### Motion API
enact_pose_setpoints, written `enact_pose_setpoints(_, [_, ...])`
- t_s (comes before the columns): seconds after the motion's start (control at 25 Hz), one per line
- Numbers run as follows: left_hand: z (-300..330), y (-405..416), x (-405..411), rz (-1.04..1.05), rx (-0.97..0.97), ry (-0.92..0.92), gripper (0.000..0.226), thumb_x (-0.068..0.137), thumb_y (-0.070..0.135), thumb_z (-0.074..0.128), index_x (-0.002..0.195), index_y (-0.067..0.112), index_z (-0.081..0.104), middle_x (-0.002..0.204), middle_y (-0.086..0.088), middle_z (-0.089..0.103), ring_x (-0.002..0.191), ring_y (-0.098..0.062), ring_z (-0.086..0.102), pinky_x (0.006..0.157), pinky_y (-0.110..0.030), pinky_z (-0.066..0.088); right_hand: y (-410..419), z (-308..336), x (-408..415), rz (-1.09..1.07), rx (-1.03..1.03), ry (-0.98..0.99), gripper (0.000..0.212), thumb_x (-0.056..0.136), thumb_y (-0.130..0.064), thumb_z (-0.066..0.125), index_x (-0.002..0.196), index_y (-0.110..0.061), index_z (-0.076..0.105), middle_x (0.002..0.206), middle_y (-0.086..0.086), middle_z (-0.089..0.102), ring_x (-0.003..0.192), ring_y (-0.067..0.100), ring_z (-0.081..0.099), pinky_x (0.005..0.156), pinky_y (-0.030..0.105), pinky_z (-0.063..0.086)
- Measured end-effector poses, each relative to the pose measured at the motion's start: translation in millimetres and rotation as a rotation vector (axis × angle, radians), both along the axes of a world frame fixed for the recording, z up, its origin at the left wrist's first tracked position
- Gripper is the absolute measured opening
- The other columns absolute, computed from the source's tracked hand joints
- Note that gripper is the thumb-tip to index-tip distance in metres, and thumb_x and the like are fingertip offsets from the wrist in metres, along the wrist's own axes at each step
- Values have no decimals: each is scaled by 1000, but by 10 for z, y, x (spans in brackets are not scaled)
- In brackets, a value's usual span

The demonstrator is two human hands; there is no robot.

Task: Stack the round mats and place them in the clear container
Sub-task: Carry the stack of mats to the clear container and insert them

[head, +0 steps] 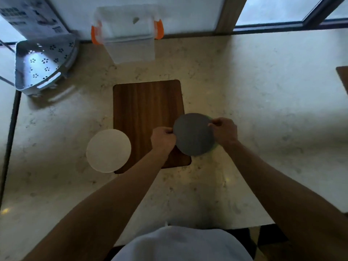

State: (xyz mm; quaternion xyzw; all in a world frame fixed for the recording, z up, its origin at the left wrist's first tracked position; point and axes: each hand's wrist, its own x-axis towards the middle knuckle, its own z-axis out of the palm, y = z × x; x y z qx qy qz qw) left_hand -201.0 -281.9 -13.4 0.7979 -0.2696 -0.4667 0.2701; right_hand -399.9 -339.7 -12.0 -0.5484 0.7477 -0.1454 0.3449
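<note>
A dark grey round mat (194,134) lies over a green round mat (215,146), of which only a thin rim shows at the right and lower edge. My left hand (162,140) pinches the grey mat's left edge and my right hand (224,131) pinches the stack's right edge. The pair sits at the right front corner of a wooden board (143,110). A white round mat (108,150) lies flat at the board's left front corner, partly on the counter. The clear container (130,34) with orange clips stands at the back of the counter, open on top.
A grey perforated corner rack (43,65) stands at the back left by a printed box (32,16). The pale marble counter (263,110) runs to a window wall behind. A brown object's edge (342,78) shows at the far right.
</note>
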Motion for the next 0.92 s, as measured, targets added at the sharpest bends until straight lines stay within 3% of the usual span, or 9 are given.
enact_pose_setpoints(0.16, [-98, -243, -197, -162, -19, -49, 24, 82, 6, 71, 105, 10, 72, 110, -10, 72, 100, -28, 67, 90, -46, 57, -36, -106, -253, -34, 28, -15, 22, 89, -26, 65, 105, -13, 72, 105, 8, 74, 97, 25, 67, 88, 34, 50])
enact_pose_setpoints(0.28, [-145, -276, -258, -231, -26, -174, 21, 83, 5, 69, 103, 10, 73, 105, -9, 73, 97, -27, 67, 83, -35, 55, -51, -187, -297, -42, 38, -24, 21, 90, -25, 65, 106, -14, 71, 107, 7, 73, 98, 24, 66, 87, 30, 47])
enact_pose_setpoints(0.4, [-170, -243, -309, -350, -75, -334, 11, 84, 5, 66, 87, 13, 73, 84, -10, 68, 77, -23, 63, 72, -36, 52, -25, -239, -309, -9, 10, -6, 22, 90, -24, 63, 107, -13, 72, 107, 7, 74, 98, 24, 67, 86, 27, 44])
enact_pose_setpoints(0.52, [-185, -189, -333, -357, -114, -382, 18, 84, 2, 64, 76, 18, 65, 73, -1, 58, 60, -15, 52, 61, -36, 49, 13, -253, -302, 46, -52, 23, 22, 90, -25, 63, 105, -14, 74, 101, 6, 75, 90, 20, 68, 81, 23, 42])
enact_pose_setpoints(0.6, [-211, -164, -337, -361, -128, -386, 13, 86, 2, 60, 79, 9, 68, 77, -6, 64, 64, -17, 56, 63, -37, 50, 18, -255, -297, 49, -64, 33, 22, 90, -26, 63, 105, -15, 75, 99, 7, 75, 87, 20, 68, 81, 22, 45])
enact_pose_setpoints(0.76, [-234, -163, -371, -369, -112, -437, 12, 89, 7, 57, 90, 2, 68, 103, -13, 56, 87, -21, 50, 76, -30, 41, 72, -260, -279, 66, -83, 117, 23, 92, -32, 61, 104, -18, 74, 100, 9, 67, 85, 24, 64, 83, 35, 54])
enact_pose_setpoints(0.92, [-191, -240, -418, -323, -40, -397, 6, 82, 2, 58, 81, 4, 63, 93, -8, 58, 89, -25, 55, 74, -37, 49, 90, -263, -200, 62, -53, 192, 25, 91, -30, 59, 107, -14, 71, 107, 11, 61, 93, 26, 61, 81, 34, 51])
